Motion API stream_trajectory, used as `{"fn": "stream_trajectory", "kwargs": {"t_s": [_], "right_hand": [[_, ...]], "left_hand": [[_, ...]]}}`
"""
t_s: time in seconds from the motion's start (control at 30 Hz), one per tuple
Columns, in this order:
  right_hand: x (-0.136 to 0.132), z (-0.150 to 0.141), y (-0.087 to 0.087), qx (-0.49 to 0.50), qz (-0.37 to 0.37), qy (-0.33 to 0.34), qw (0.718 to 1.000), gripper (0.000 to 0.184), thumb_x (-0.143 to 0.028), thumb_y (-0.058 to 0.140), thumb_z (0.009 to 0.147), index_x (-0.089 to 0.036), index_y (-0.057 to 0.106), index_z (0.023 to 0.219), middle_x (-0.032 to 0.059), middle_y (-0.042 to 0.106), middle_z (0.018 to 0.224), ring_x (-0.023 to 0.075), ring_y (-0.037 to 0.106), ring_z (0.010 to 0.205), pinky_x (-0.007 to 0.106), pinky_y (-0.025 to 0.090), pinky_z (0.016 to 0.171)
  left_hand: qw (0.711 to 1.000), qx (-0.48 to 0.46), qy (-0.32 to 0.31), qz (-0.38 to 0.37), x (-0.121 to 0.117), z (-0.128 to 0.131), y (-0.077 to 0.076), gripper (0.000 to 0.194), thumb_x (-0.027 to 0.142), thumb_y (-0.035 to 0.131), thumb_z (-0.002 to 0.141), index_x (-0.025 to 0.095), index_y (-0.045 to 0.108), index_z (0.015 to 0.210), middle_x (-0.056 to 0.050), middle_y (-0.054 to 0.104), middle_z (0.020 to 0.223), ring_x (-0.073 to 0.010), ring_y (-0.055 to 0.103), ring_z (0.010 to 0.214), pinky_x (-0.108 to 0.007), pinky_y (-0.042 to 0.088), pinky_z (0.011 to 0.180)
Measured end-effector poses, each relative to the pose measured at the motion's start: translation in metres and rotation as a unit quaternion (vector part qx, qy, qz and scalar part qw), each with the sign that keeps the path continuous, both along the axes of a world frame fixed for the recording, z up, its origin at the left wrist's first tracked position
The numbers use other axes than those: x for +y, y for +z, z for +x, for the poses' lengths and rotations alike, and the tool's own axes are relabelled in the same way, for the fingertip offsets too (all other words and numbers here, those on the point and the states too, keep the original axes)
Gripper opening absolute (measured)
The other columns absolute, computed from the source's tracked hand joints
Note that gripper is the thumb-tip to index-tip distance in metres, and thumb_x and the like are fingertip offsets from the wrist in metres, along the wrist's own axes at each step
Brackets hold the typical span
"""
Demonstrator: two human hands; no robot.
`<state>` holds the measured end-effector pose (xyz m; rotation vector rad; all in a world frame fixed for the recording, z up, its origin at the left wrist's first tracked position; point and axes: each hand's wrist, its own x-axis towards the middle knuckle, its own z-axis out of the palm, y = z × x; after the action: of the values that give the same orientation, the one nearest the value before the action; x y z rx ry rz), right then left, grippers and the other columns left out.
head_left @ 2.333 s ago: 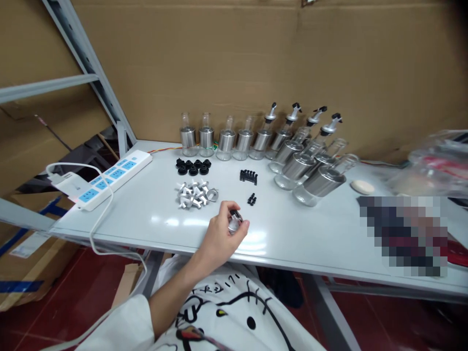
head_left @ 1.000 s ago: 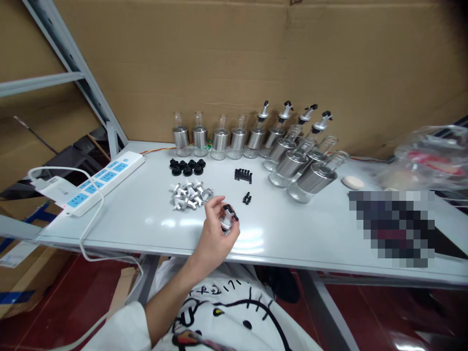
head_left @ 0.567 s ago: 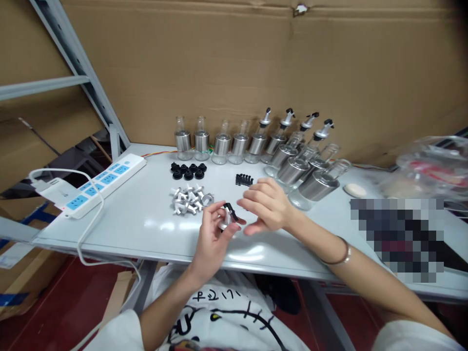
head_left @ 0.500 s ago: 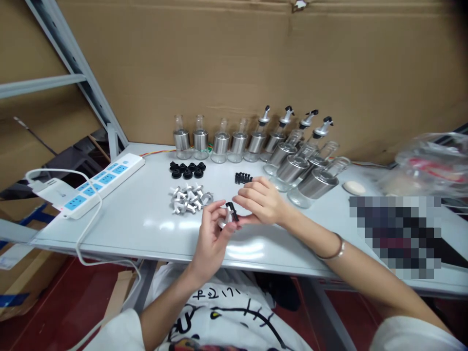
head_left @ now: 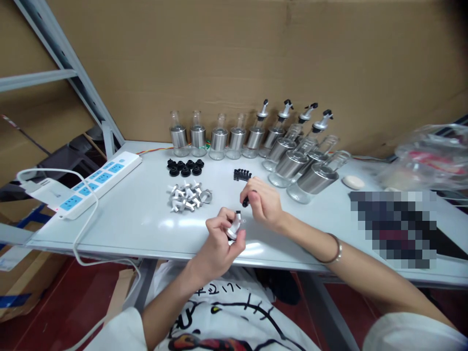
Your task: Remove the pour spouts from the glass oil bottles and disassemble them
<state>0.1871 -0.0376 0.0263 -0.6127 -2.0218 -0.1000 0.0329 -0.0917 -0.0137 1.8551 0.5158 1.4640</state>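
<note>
Now, clear bottles [head_left: 219,139] upper centre, some spouted, my left hand [head_left: 219,239] gripping a silver spout [head_left: 234,228], my right hand [head_left: 265,202] pinching a black piece [head_left: 245,201], newly apart.

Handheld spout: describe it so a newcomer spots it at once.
Near the front of the white table, find the left hand. It holds a silver spout, black-tipped; unlike the four fitted spouts on bottles, this one is in hand.

Brown cardboard wall [head_left: 234,58] (creased), red floor [head_left: 54,292]
</note>
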Motion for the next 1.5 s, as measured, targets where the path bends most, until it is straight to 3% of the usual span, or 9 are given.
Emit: {"fn": "stream_trajectory", "kwargs": {"t_s": [0.17, 0.37, 0.53, 0.63, 0.9, 1.13, 1.27, 1.37, 1.5], "right_hand": [[0.023, 0.026, 0.004, 0.063, -0.142, -0.167, 0.974, 0.027, -0.033, 0.048, 0.093, -0.018, 0.058, 0.073, 0.0019, 0.057, 0.066, 0.0139, 0.051, 0.062, 0.027, 0.038, 0.060], [0.054, 0.067, -0.011, 0.052, -0.392, -0.252, 0.883, 0.010, -0.024, 0.060, 0.079, -0.016, 0.058, 0.073, -0.0009, 0.062, 0.060, 0.0135, 0.057, 0.055, 0.025, 0.041, 0.059], [0.053, 0.069, -0.018, -0.155, -0.339, -0.380, 0.847, 0.013, -0.024, 0.064, 0.079, -0.017, 0.059, 0.069, 0.0034, 0.065, 0.062, 0.0192, 0.061, 0.063, 0.027, 0.040, 0.061], [0.050, 0.065, -0.017, -0.249, -0.320, -0.413, 0.816, 0.017, -0.029, 0.060, 0.085, -0.016, 0.066, 0.077, 0.0093, 0.069, 0.074, 0.0238, 0.064, 0.073, 0.029, 0.040, 0.062], [0.051, 0.068, -0.013, -0.223, -0.392, -0.321, 0.833, 0.029, -0.011, 0.047, 0.083, -0.017, 0.074, 0.093, 0.0041, 0.071, 0.078, 0.0184, 0.065, 0.075, 0.025, 0.045, 0.074], [0.048, 0.068, -0.018, -0.108, -0.269, -0.273, 0.917, 0.022, -0.018, 0.048, 0.086, -0.017, 0.070, 0.087, 0.0070, 0.066, 0.092, 0.0187, 0.062, 0.078, 0.030, 0.048, 0.075], [0.031, 0.049, -0.007, -0.056, -0.161, -0.146, 0.974, 0.027, -0.028, 0.040, 0.096, -0.018, 0.061, 0.112, 0.0094, 0.064, 0.102, 0.0198, 0.060, 0.089, 0.032, 0.049, 0.076], [0.016, 0.031, -0.003, -0.103, -0.114, -0.031, 0.988, 0.031, -0.026, 0.036, 0.098, -0.020, 0.051, 0.125, 0.0109, 0.061, 0.112, 0.0203, 0.059, 0.098, 0.035, 0.050, 0.083], [0.004, 0.014, -0.007, -0.131, -0.088, 0.050, 0.986, 0.028, -0.025, 0.033, 0.100, -0.021, 0.050, 0.121, 0.0105, 0.062, 0.108, 0.0197, 0.058, 0.097, 0.036, 0.050, 0.080]], "left_hand": [[0.993, -0.032, 0.066, -0.090, -0.003, 0.000, 0.000, 0.027, 0.013, 0.047, 0.090, 0.026, 0.025, 0.098, -0.001, 0.039, 0.101, -0.0101, 0.048, 0.084, -0.027, 0.042, 0.076], [0.992, 0.024, 0.081, -0.095, -0.004, -0.003, 0.002, 0.024, 0.014, 0.049, 0.090, 0.026, 0.037, 0.106, -0.002, 0.041, 0.103, -0.0119, 0.048, 0.091, -0.026, 0.041, 0.081], [0.991, 0.039, 0.092, -0.092, -0.003, -0.004, 0.005, 0.023, 0.015, 0.050, 0.090, 0.026, 0.040, 0.108, -0.003, 0.043, 0.102, -0.0126, 0.047, 0.091, -0.025, 0.041, 0.080], [0.990, 0.040, 0.094, -0.101, -0.004, -0.003, 0.004, 0.021, 0.016, 0.050, 0.090, 0.025, 0.041, 0.106, -0.003, 0.044, 0.103, -0.0128, 0.047, 0.089, -0.025, 0.042, 0.078], [0.987, 0.008, 0.077, -0.138, -0.003, -0.001, -0.004, 0.032, 0.012, 0.049, 0.087, 0.025, 0.033, 0.111, -0.005, 0.046, 0.106, -0.0143, 0.053, 0.099, -0.035, 0.042, 0.092], [0.980, -0.059, 0.075, -0.173, -0.004, 0.001, 0.001, 0.029, 0.015, 0.051, 0.090, 0.026, 0.029, 0.106, -0.007, 0.053, 0.114, -0.0172, 0.054, 0.116, -0.039, 0.040, 0.097], [0.979, -0.084, 0.022, -0.186, -0.005, 0.002, 0.003, 0.015, 0.025, 0.043, 0.096, 0.025, 0.029, 0.103, -0.010, 0.051, 0.125, -0.0169, 0.060, 0.109, -0.038, 0.043, 0.094], [0.979, -0.085, -0.012, -0.183, -0.006, 0.002, 0.003, 0.010, 0.031, 0.034, 0.099, 0.025, 0.028, 0.105, -0.008, 0.053, 0.116, -0.0133, 0.065, 0.091, -0.035, 0.047, 0.087], [0.988, -0.085, -0.039, -0.124, -0.007, 0.000, 0.003, 0.009, 0.032, 0.031, 0.100, 0.026, 0.029, 0.105, -0.003, 0.052, 0.102, -0.0094, 0.061, 0.074, -0.033, 0.049, 0.079]]}}
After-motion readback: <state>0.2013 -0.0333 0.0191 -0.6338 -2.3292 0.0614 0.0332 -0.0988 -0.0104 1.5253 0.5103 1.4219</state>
